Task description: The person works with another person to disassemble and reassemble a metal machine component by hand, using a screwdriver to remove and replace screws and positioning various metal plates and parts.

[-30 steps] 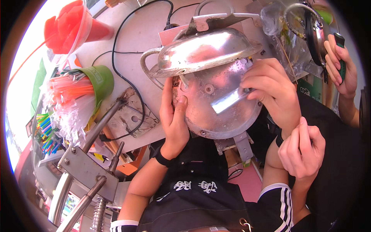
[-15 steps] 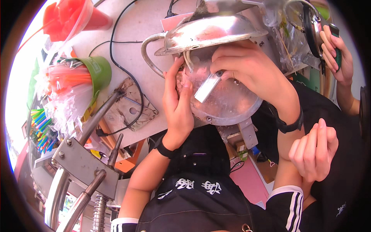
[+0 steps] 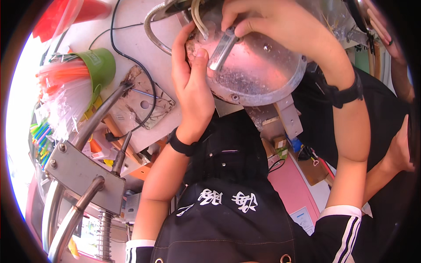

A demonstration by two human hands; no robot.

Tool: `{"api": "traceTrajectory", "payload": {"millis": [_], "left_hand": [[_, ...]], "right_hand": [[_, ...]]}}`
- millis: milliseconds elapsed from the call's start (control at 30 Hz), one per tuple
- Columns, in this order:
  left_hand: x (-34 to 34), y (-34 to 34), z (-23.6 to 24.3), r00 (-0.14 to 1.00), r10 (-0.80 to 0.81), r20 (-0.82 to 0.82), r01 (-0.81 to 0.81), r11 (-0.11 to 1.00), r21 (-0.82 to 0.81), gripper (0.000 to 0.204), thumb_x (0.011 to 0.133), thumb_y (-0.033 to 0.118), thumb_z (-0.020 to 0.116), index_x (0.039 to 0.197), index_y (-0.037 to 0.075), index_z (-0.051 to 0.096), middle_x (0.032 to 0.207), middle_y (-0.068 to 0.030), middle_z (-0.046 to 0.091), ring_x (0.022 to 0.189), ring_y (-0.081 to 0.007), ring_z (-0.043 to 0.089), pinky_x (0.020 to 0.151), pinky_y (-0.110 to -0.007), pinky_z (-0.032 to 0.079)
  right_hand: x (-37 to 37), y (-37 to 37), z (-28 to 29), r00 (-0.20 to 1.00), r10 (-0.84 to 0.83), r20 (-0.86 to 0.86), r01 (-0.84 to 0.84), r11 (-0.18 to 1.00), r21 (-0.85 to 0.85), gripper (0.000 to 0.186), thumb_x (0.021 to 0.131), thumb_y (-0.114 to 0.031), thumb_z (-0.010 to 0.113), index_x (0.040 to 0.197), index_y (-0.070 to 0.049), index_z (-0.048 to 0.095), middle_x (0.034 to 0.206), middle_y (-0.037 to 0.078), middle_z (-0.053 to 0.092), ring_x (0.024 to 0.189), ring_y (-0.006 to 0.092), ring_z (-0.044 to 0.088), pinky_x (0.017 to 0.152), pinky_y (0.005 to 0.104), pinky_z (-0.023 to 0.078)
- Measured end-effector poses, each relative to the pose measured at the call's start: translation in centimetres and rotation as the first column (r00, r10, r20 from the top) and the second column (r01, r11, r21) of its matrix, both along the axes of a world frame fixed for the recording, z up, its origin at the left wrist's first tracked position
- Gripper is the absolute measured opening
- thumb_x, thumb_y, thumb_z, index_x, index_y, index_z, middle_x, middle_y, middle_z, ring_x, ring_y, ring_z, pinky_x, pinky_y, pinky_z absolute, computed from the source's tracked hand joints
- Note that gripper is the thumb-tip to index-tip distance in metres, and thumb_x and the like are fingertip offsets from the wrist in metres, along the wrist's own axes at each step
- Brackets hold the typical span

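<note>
My right hand (image 3: 280, 24) pinches the upper end of a short flat metal bar (image 3: 222, 51), where a dark knob or bolt shows between the fingertips. Slantwise, the bar lies over the face of a round metal plate (image 3: 258, 72) that has screws around its rim; whether the two touch, I cannot tell. My left hand (image 3: 193, 79) is closed round the plate's left edge, thumb on the near face and other fingers partly hidden behind. Beside that thumb, pale wires (image 3: 199, 19) hang down. A flexible metal conduit (image 3: 151, 30) curves past at the left.
A green cup (image 3: 101, 70) of wrapped straws stands on the white table (image 3: 131, 26), near a black cable (image 3: 115, 39). Below it sits a lever-type metal machine (image 3: 87, 177). Another person's hands (image 3: 401, 144) show at the right edge. A pink board (image 3: 291, 188) lies lower down.
My view has shifted, so the plate and both hands sit higher in the picture. The domed metal cover is mostly out of sight. The other person's hands have moved toward the right edge.
</note>
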State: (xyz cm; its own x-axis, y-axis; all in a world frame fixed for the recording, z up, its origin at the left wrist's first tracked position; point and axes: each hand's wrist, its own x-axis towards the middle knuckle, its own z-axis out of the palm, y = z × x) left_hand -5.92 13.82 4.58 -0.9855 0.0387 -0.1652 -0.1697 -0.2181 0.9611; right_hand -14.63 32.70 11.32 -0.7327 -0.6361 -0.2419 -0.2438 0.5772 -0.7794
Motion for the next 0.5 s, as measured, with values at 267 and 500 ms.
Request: {"api": "traceTrajectory", "payload": {"millis": [267,500], "left_hand": [[-0.1,0.1,-1.1,0.996,0.000,-0.086,-0.004,0.999,-0.051,0.042,0.099,0.010,0.047,0.140,-0.002,0.047,0.128,-0.0140,0.059,0.116,-0.0209,0.056,0.103,-0.032,0.041],[0.1,0.2,-1.4,0.996,-0.001,-0.092,-0.005,0.998,-0.057,0.045,0.098,0.008,0.048,0.142,-0.003,0.046,0.134,-0.0130,0.056,0.122,-0.0191,0.052,0.108,-0.031,0.037]], "right_hand": [[1.0,-0.2,-0.2,1.000,-0.021,0.012,0.021,1.000,-0.008,0.029,0.079,-0.003,0.065,0.108,-0.002,0.064,0.107,0.016,0.064,0.106,0.0327,0.060,0.093,0.0385,0.048],[2.3,-0.6,-0.2,1.000,-0.025,-0.019,0.025,1.000,-0.010,0.034,0.080,-0.003,0.065,0.114,-0.001,0.063,0.113,0.017,0.064,0.109,0.0323,0.061,0.095,0.0378,0.048]]}}
